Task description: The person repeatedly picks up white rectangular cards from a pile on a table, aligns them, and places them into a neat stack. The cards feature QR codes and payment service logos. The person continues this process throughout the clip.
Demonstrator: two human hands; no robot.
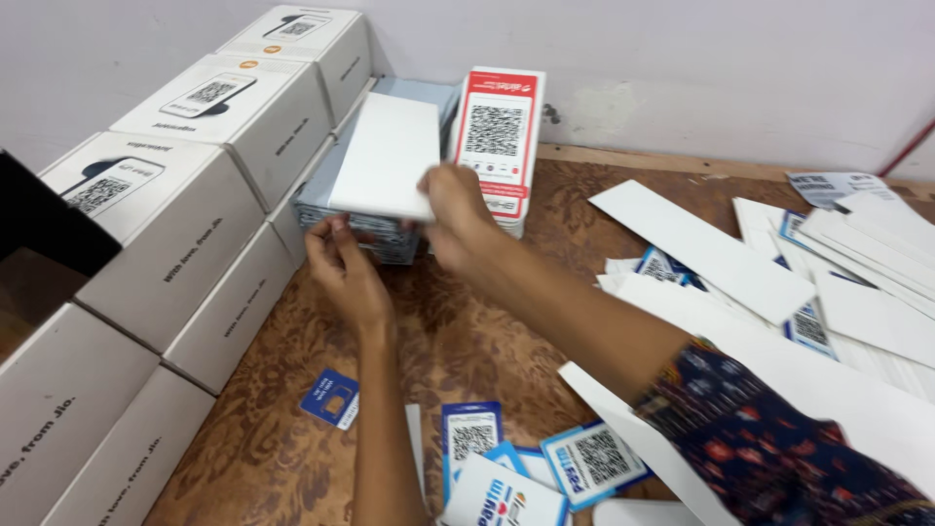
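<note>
Right grip (450,200) pinched the near edge of a plain white, flat rectangular envelope (387,156), held over a grey, banded stack of envelopes (326,200) by the wall; left grip (336,255) curled lightly against the stack's front. Risk judged: smooth paper could slip, or the upright red-and-white glossy code card (497,141) just beside could topple if nudged. Nearer, loose blue code cards (470,435) littered the brown patterned table (467,341); matt white cardboard boxes (195,195) stood left.
</note>
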